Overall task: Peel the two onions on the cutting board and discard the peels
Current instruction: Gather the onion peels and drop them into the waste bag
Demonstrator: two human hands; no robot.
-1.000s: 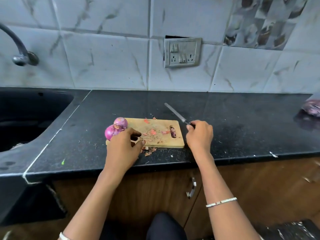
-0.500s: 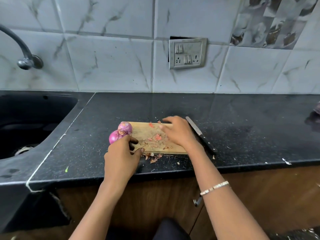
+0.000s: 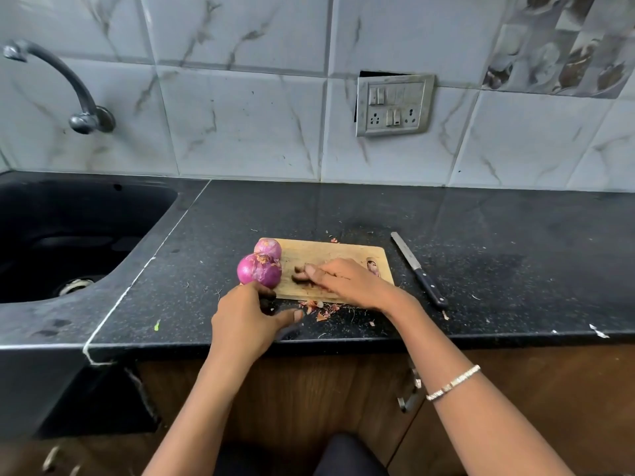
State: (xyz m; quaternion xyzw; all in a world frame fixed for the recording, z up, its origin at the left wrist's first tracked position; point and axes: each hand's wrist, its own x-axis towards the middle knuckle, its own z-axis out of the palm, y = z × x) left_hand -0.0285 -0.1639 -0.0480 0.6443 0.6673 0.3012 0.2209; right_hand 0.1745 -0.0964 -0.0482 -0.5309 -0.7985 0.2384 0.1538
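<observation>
Cutting board [image 3: 330, 252] runs left–right — right hand [image 3: 347, 281] fingers [image 3: 312, 271] together on it; left hand [image 3: 244, 321] fingers hidden.

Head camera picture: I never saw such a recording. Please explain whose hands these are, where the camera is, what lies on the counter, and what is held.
No machine here: a person wears one camera on the head, so you look down along their arms. The left hand rests at the near edge of the light wooden cutting board, beside the nearer round purple onion; a second purple onion sits behind it. Whether this hand holds anything is unclear. The right hand lies flat on the board, fingers pointing left. A black-handled steel knife lies unheld on the black stone counter, right of the board. Small reddish peel scraps lie before the board.
</observation>
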